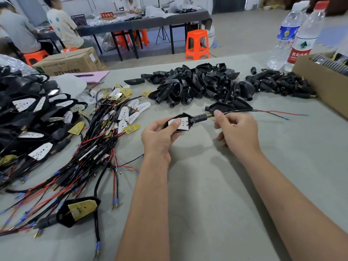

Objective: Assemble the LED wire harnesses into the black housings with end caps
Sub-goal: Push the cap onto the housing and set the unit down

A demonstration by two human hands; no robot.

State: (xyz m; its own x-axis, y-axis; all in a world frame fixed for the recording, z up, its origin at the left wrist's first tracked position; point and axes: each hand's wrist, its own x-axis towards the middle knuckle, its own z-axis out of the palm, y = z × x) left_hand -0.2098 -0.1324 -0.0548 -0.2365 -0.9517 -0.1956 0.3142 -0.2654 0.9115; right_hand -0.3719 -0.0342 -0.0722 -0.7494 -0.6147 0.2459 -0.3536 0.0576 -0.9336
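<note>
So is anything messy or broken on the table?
Nothing looks broken. The wire harnesses lie in a tangled heap on the left, and the black housings sit in a loose pile, but that looks like ordinary work stock. The housing in the left hand looks whole.

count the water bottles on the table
2, both at the table's far right corner beside the cardboard box: a blue-label bottle behind, and a red-label bottle just in front of it, overlapping it. None looks hidden.
</note>
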